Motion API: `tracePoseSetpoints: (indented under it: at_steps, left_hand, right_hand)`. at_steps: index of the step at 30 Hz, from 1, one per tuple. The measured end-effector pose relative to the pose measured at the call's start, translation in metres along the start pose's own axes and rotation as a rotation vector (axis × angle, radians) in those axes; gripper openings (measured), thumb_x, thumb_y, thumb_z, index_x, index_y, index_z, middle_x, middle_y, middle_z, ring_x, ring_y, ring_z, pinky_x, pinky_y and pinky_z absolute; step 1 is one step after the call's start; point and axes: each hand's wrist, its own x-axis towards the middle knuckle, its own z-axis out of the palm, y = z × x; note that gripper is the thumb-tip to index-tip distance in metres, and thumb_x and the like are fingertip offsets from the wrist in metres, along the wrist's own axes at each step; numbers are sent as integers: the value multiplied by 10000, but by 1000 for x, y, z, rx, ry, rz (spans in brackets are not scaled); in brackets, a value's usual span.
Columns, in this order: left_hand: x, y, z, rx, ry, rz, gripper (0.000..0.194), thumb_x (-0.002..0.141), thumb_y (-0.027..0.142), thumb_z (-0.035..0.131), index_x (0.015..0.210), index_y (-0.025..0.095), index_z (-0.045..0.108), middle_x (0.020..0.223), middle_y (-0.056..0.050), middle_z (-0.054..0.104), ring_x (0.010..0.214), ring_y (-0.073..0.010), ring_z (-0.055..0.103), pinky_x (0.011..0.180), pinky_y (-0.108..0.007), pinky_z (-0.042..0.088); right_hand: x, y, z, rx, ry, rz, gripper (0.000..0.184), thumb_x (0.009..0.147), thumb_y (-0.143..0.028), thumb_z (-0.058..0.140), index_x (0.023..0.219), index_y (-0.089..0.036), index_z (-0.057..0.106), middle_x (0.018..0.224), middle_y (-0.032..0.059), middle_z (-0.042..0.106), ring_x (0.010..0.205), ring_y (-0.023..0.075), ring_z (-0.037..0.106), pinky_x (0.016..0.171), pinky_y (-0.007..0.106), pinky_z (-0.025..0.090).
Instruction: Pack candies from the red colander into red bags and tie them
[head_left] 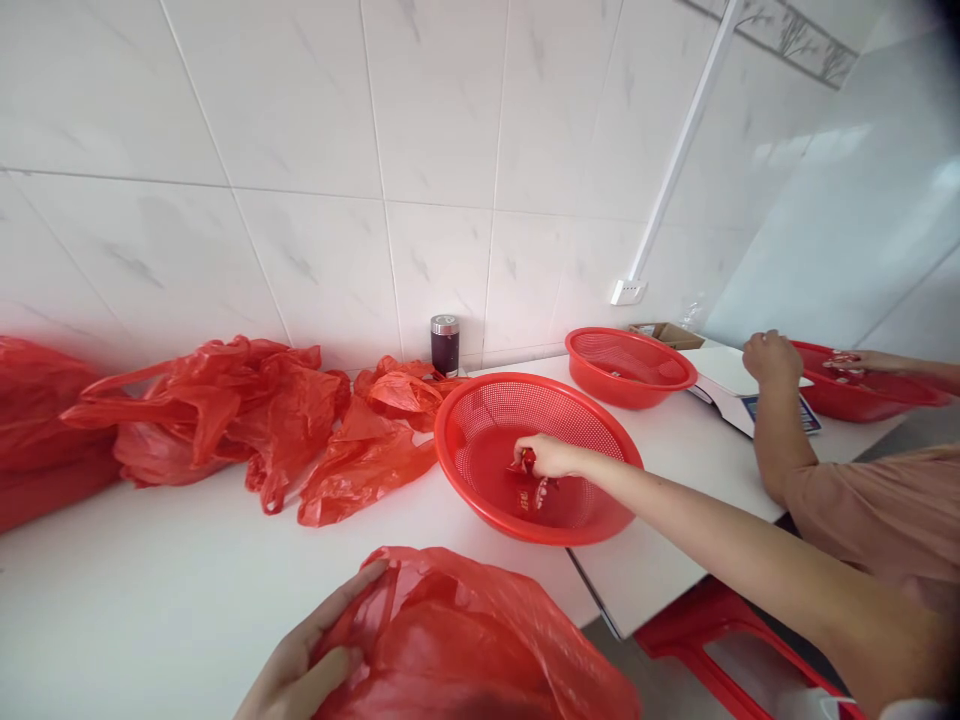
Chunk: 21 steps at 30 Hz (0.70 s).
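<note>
My left hand (304, 655) is at the bottom edge, fingers closed on the rim of a red plastic bag (480, 650) lying on the white table (150, 590). My right arm stretches across from the lower right into a large red mesh basket (480, 400). There my right hand (541, 456) pinches a small red wrapped packet (529, 462). A few more red packets (534, 494) lie on the basket's bottom just below the hand.
Crumpled red bags (247, 420) are piled along the tiled wall, beside a dark jar (445, 345). A second red basket (628, 368) and a scale (731, 385) stand to the right, where another person's hands (772, 358) work by a third basket (870, 390). Red stool (712, 640) below.
</note>
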Motion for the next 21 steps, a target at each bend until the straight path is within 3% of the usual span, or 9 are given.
tracePoseSetpoints:
  at_steps: [5, 9, 14, 18, 21]
  left_hand:
    - [1, 0, 2, 1, 21, -3, 632, 675, 356, 724, 1284, 263, 582, 1421, -51, 497, 1209, -335, 531, 896, -373, 519]
    - [0, -1, 5, 7, 34, 7, 595, 671, 360, 725, 1250, 279, 611, 1399, -39, 525, 1218, -329, 526, 906, -377, 514]
    - [-2, -3, 8, 18, 43, 22, 579, 679, 345, 707, 1246, 265, 618, 1422, -52, 496, 1223, -343, 519, 900, -396, 515]
    - [-4, -4, 10, 30, 59, 35, 571, 699, 336, 683, 1260, 259, 605, 1421, -60, 495, 1195, -340, 543, 893, -403, 516]
    - [-5, -4, 9, 57, 60, 69, 554, 723, 347, 670, 1266, 266, 596, 1431, -55, 487, 1243, -330, 501, 963, -406, 472]
  right_hand:
    - [-14, -6, -1, -17, -17, -13, 286, 751, -80, 602, 1011, -199, 589, 1049, 49, 576, 754, 120, 586, 548, 181, 424]
    - [-24, -23, 18, -133, -111, -2, 429, 564, -230, 797, 961, -227, 635, 1106, 56, 495, 774, 162, 575, 580, 233, 433]
    - [-32, -33, 27, -250, -86, 41, 607, 554, -164, 761, 1116, -309, 585, 1131, 71, 443, 916, 261, 537, 590, 274, 425]
    - [-32, -31, 25, -233, -83, 47, 426, 643, -77, 652, 1018, -275, 615, 1106, 63, 463, 743, 162, 561, 523, 227, 394]
    - [-26, -26, 24, -198, -75, 49, 331, 632, -24, 628, 907, -208, 622, 1072, 59, 491, 658, 111, 550, 506, 206, 382]
